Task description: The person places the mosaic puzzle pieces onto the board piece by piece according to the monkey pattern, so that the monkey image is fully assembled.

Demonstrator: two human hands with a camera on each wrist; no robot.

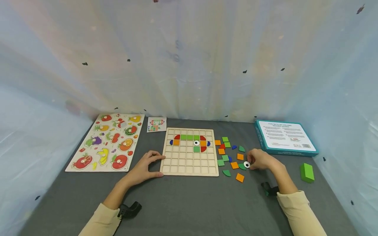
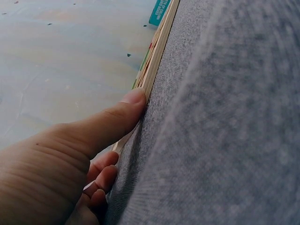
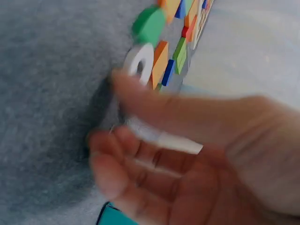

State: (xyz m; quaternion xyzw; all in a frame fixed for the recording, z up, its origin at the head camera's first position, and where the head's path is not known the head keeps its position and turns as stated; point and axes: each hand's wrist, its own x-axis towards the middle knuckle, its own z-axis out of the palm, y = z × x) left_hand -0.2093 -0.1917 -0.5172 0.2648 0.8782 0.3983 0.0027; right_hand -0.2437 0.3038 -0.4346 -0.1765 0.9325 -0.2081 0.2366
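Note:
My left hand (image 1: 145,165) is at the left edge of the wooden grid board (image 1: 186,171), thumb by the near corner and fingertips farther up. In the left wrist view the thumb (image 2: 112,119) presses the board's side. Colored pieces on the board include green squares (image 1: 189,137), a red curved piece (image 1: 203,149) and a white disc with a black dot (image 1: 196,143). At the loose pieces, my right hand (image 1: 260,159) pinches another white eye disc (image 1: 246,165) by its edge. Blurred fingers in the right wrist view partly hide this disc (image 3: 140,61).
Loose orange squares (image 1: 240,177), green pieces (image 1: 226,173) and blue pieces (image 1: 234,147) lie right of the board. A picture card (image 1: 157,124) and a fruit puzzle (image 1: 109,144) are at left. A teal box (image 1: 286,137) and a green block (image 1: 307,172) are at right.

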